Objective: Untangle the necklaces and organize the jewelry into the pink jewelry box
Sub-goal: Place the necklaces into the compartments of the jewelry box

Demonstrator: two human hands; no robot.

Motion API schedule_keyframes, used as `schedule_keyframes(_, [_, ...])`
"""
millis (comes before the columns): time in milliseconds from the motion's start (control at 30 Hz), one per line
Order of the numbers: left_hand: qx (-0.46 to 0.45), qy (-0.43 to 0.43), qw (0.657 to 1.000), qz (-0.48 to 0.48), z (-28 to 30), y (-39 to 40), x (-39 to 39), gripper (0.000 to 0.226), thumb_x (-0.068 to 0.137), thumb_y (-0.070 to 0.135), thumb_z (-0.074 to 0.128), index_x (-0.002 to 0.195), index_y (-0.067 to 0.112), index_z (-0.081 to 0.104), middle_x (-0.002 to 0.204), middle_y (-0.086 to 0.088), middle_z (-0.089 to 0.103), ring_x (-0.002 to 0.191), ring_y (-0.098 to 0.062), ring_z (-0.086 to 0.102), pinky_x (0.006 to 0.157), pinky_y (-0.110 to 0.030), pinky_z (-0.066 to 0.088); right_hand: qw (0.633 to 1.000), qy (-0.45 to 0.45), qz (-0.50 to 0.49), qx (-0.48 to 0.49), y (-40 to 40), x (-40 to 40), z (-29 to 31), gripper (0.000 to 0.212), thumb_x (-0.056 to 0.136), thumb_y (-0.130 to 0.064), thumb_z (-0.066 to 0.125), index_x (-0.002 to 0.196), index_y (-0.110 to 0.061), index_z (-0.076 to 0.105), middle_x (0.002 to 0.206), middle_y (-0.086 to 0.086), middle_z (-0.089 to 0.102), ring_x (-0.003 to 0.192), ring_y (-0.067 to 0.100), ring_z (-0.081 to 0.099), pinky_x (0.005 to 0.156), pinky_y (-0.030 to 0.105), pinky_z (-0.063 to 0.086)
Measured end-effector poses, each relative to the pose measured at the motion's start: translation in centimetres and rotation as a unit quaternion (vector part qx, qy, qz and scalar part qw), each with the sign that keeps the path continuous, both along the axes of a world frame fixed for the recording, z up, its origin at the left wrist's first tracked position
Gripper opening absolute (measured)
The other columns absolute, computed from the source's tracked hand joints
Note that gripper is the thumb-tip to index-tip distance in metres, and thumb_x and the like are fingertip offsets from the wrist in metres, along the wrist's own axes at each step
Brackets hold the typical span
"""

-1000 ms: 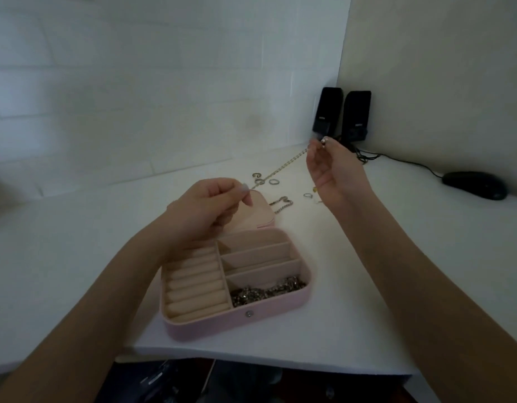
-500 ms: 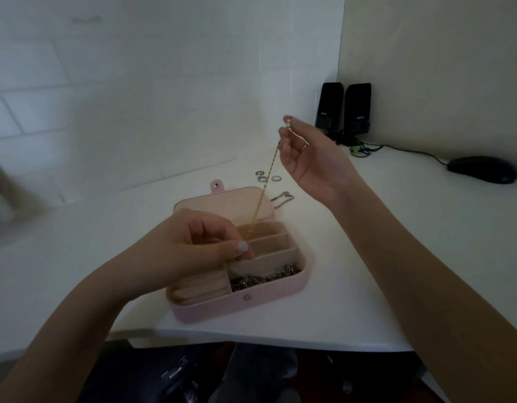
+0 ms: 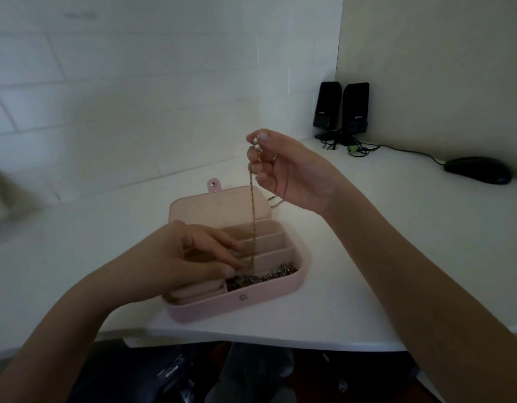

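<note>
The box (image 3: 237,303) was pink, rounded and open on the desk (image 3: 396,257), its lid (image 3: 219,205) laid flat behind it, with cream dividers inside and ring rolls at its left. A silvery chain heap (image 3: 263,278) filled its front compartment. Above the box, the right hand (image 3: 289,173) pinched the top of a thin gold necklace (image 3: 252,210), two pearls at the fingertips. The necklace hung straight down, long axis vertical, its lower end reaching the middle compartments. There the left hand (image 3: 181,254) lay over the box, its thumb and fingers pinching that lower end.
</note>
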State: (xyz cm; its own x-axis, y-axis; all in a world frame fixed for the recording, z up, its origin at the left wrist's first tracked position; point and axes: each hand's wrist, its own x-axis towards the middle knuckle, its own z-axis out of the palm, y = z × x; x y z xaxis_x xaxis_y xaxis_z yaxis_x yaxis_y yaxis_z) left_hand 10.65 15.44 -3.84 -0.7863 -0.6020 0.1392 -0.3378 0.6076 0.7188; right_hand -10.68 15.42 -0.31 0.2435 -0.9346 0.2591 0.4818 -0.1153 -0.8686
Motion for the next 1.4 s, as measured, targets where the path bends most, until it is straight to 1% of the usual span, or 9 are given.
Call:
schedule_keyframes(167, [-0.025,-0.053,0.996,-0.067,-0.3,-0.5,0.8,0.03,0.063,0.065,0.066,0.085,0.046,0.074,0.113,0.029,0.063,0.108,0.006,0.056,0.093,-0.008,0.039,1.0,-0.01,0.012,-0.006,0.1,-0.1,0.0,0.011,0.088,-0.016,0.048,0.088,-0.011,0.058,0.065,-0.001,0.063,0.054,0.007,0.059,0.05,0.015,0.052])
schedule_keyframes(500, [-0.001,0.059,0.998,-0.036,-0.6,-0.6,0.3,0.033,0.063,0.058,0.07,0.079,0.031,0.077,0.097,0.013,0.073,0.095,-0.003,0.066,0.085,-0.011,0.045,0.999,0.015,0.029,0.001,0.0,0.2,-0.3,0.011,0.089,-0.016,0.046,0.088,-0.011,0.056,0.065,-0.001,0.063,0.054,0.006,0.06,0.05,0.015,0.052])
schedule_keyframes(600, [-0.008,0.031,0.999,-0.041,-0.4,-0.1,-0.1,0.029,0.063,0.052,0.068,0.082,0.031,0.077,0.098,0.015,0.072,0.095,-0.001,0.065,0.085,-0.01,0.045,0.999,0.026,0.043,0.005,0.0,0.2,-0.4,0.013,0.092,-0.016,0.044,0.088,-0.011,0.056,0.066,-0.001,0.063,0.055,0.006,0.061,0.05,0.016,0.052])
schedule_keyframes(700, [-0.013,0.075,0.996,0.045,0.1,0.0,-0.2,0.026,0.06,0.053,0.065,0.074,0.032,0.076,0.084,0.008,0.074,0.081,-0.008,0.069,0.076,-0.019,0.052,0.998,0.034,0.054,0.001,0.1,0.3,-0.4,0.015,0.093,-0.015,0.042,0.088,-0.011,0.055,0.067,-0.001,0.063,0.057,0.007,0.061,0.052,0.016,0.053])
schedule_keyframes(767, [0.005,0.134,0.985,0.107,0.4,-0.1,-0.5,0.028,0.06,0.045,0.073,0.081,0.027,0.073,0.088,0.006,0.074,0.084,-0.009,0.069,0.078,-0.023,0.054,0.997,0.035,0.061,-0.007,0.3,0.5,-0.3,0.017,0.095,-0.014,0.04,0.089,-0.01,0.055,0.067,-0.001,0.064,0.057,0.007,0.062,0.052,0.016,0.053])
schedule_keyframes(900, [0.121,0.178,0.973,0.079,0.5,1.0,-2.9,0.049,0.064,0.025,0.08,0.109,0.025,0.059,0.095,0.002,0.074,0.093,-0.012,0.069,0.083,-0.027,0.054,0.995,0.037,0.083,-0.033,0.6,1.2,-0.4,0.018,0.096,-0.012,0.041,0.088,-0.011,0.058,0.07,0.0,0.063,0.059,0.009,0.062,0.052,0.017,0.053])
schedule_keyframes(1067, [0.039,0.204,0.966,0.156,0.6,1.7,-2.5,0.021,0.072,0.017,0.074,0.092,0.02,0.068,0.074,0.0,0.075,0.088,-0.01,0.07,0.088,-0.021,0.048,0.996,0.082,-0.007,-0.034,1.7,-0.4,-1.6,0.007,0.09,-0.019,0.052,0.088,-0.016,0.057,0.073,-0.004,0.063,0.063,0.009,0.058,0.047,0.016,0.043])
schedule_keyframes(1167, [-0.003,0.188,0.971,0.146,0.8,2.8,-1.8,0.007,0.075,0.012,0.074,0.08,0.015,0.07,0.068,0.002,0.074,0.074,-0.006,0.07,0.073,-0.009,0.048,0.988,0.141,-0.053,-0.037,3.4,-1.9,-2.6,0.005,0.088,-0.017,0.056,0.085,-0.015,0.059,0.075,-0.001,0.066,0.064,0.01,0.059,0.05,0.018,0.044])
schedule_keyframes(1400, [-0.166,0.04,0.975,0.144,-0.2,3.7,-1.8,0.019,0.077,0.021,0.074,0.072,0.04,0.071,0.064,0.031,0.064,0.076,0.009,0.06,0.069,-0.002,0.039,0.917,0.352,-0.172,-0.073,7.5,-4.3,-5.2,0.01,0.084,-0.004,0.066,0.085,-0.014,0.065,0.086,0.004,0.072,0.077,0.013,0.061,0.066,0.023,0.049])
